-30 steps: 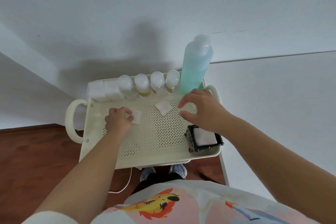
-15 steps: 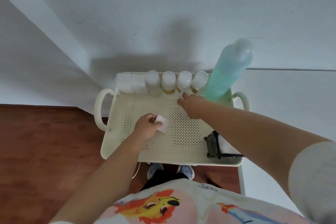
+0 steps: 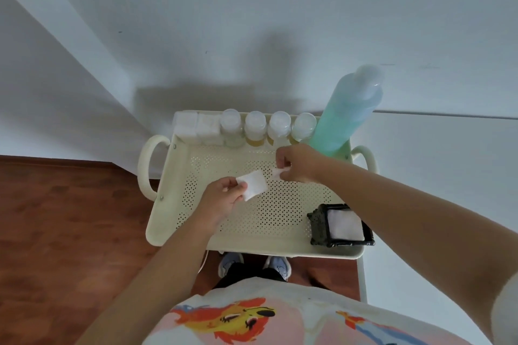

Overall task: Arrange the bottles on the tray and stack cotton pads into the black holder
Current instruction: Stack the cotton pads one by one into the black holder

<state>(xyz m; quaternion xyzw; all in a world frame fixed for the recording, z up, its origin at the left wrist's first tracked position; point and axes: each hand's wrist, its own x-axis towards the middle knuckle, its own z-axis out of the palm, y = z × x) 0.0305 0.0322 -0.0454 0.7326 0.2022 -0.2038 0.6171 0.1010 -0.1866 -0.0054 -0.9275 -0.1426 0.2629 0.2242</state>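
Note:
A cream perforated tray [image 3: 280,216] with two handles holds everything. My left hand [image 3: 221,196] pinches a white square cotton pad [image 3: 253,185] above the tray's middle. My right hand [image 3: 300,164] pinches a second cotton pad [image 3: 278,172] just right of the first. The black holder [image 3: 319,228] stands in the tray's near right corner with white pads [image 3: 344,225] inside. Along the far rim stand several small clear-capped bottles [image 3: 255,127] and a tall green bottle [image 3: 344,120] at the right end.
Two stacks of white pads [image 3: 196,127] sit in the tray's far left corner. A white wall rises right behind the tray. Wooden floor [image 3: 64,232] lies to the left and below, with my shoes [image 3: 252,263] under the tray's near edge.
Both hands have lifted off the tray floor. My right hand picked up the second pad near the bottles and drew back toward the first, which my left hand raised.

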